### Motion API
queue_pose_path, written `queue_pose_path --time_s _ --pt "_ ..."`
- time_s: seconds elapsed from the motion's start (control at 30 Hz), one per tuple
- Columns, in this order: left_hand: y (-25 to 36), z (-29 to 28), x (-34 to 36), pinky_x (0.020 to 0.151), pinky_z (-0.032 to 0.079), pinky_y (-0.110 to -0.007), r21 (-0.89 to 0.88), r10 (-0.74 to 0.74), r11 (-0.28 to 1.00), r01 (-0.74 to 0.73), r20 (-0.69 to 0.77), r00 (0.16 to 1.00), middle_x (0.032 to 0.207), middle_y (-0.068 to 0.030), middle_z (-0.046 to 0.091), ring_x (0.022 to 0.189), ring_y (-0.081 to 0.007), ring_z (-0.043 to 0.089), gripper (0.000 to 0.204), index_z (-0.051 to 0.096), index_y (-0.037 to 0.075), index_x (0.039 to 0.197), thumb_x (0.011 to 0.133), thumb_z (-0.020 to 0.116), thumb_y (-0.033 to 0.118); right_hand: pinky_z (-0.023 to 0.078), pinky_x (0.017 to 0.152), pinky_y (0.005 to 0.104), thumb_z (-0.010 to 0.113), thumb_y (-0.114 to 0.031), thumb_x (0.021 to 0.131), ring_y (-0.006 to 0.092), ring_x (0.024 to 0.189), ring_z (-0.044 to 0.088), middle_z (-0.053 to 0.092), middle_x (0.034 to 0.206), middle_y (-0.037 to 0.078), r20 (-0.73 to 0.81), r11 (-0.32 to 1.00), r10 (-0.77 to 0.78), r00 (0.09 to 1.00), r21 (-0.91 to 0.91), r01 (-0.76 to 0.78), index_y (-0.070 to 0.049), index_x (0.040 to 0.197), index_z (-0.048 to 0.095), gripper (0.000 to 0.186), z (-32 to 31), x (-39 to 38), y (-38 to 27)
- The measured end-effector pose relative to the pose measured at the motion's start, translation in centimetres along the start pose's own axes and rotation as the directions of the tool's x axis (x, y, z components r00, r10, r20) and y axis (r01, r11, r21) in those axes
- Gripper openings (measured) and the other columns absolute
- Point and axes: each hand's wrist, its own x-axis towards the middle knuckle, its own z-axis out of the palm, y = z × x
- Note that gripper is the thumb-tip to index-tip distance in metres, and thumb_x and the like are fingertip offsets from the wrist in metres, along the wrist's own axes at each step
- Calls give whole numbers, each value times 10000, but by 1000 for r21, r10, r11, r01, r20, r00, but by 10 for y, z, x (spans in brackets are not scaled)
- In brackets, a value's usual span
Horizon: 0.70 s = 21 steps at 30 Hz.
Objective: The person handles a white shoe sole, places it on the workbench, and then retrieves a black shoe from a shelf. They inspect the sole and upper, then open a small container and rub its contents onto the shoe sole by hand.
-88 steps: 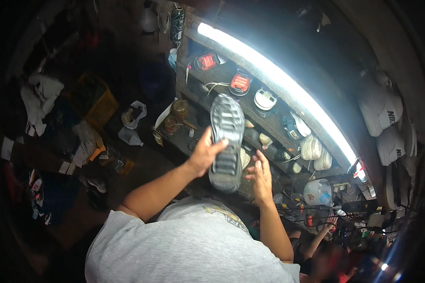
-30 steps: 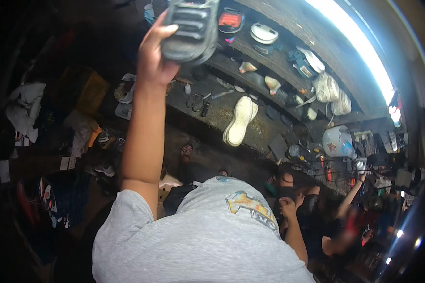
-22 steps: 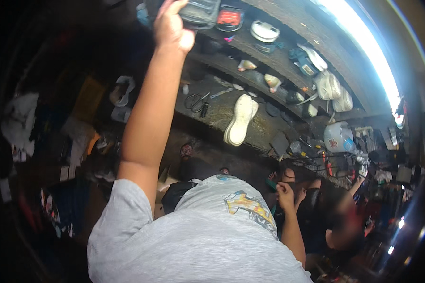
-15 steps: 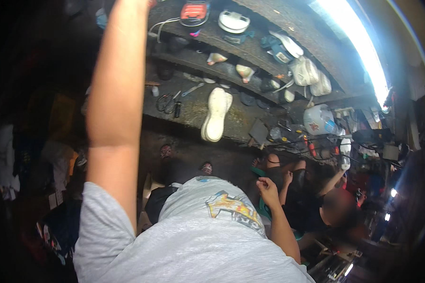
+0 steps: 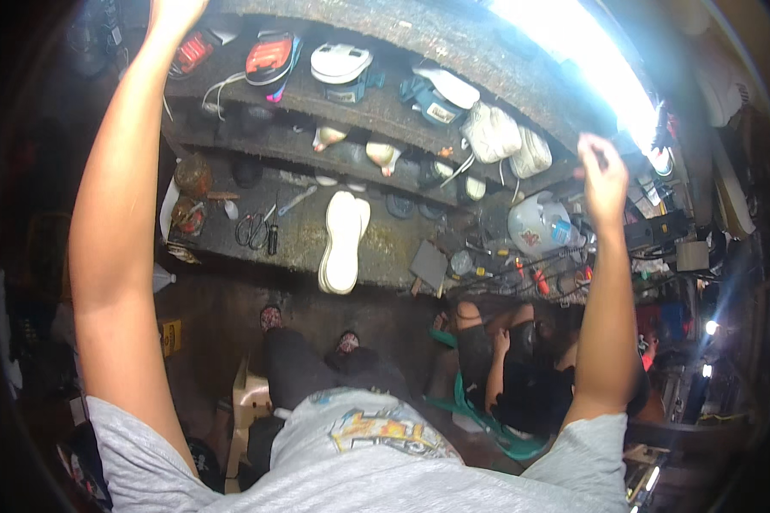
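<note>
My left arm reaches up past the shoe shelves, and my left hand (image 5: 178,10) is cut off at the upper edge, its fingers out of sight. On the right my right hand (image 5: 605,171) is raised in front of the shelves' right end, below the lamp. Its fingers look loosely bent and apart, slightly blurred, with nothing visible in them. A pair of white shoe soles (image 5: 342,248) lies on the worn bench ahead of me. To their left are scissors (image 5: 250,231) and a dark-handled tool (image 5: 273,238). The nearest shoe to my left hand is a red one (image 5: 193,53).
Shelves hold a red and black shoe (image 5: 270,58), a white-soled shoe (image 5: 340,64) and white shoes (image 5: 492,132). A white helmet-like container (image 5: 539,224) stands at the right. A person in black (image 5: 530,385) sits close on my right. A bright tube lamp (image 5: 590,60) hangs above.
My right hand has risen from beside my shirt to shelf height. My left arm has shifted left in the picture. The view has turned, and shelves and soles appear farther left.
</note>
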Motion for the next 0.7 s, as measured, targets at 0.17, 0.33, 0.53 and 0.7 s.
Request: queue_pose_path --time_s 0.17,0.33,0.53,0.7 --pt "10 5 -10 1037 466 -424 171 74 982 -74 4 997 1335 -151 582 1195 -247 590 518 471 4 1420 999 612 270 566 813 359 663 -235 986 182 974 659 689 1130 87 -22 928 -121 992 -357 106 -17 1169 698 287 26 155 51" --pt "27 32 -20 1027 472 -419 418 149 895 -157 52 987 1312 -151 594 1176 -246 598 499 496 -1 1395 994 625 266 560 806 362 668 -221 971 184 953 659 692 1100 91 99 930 18 995 -367 20 -11 1152 695 278 55 203 77" --pt "21 105 -32 1015 479 -413 719 177 629 -296 238 955 1284 -152 608 1153 -244 607 476 526 -7 1364 987 641 261 554 799 366 675 -205 953 187 927 659 695 1063 96 151 928 66 986 -373 -5 -5 1131 691 269 68 209 83" --pt "-29 180 -35 1005 485 -408 811 96 400 -426 426 900 1261 -152 620 1134 -242 615 458 551 -12 1338 982 654 257 548 793 369 680 -192 938 189 906 660 698 1032 101 176 924 80 981 -382 -7 1 1114 689 261 69 207 79"
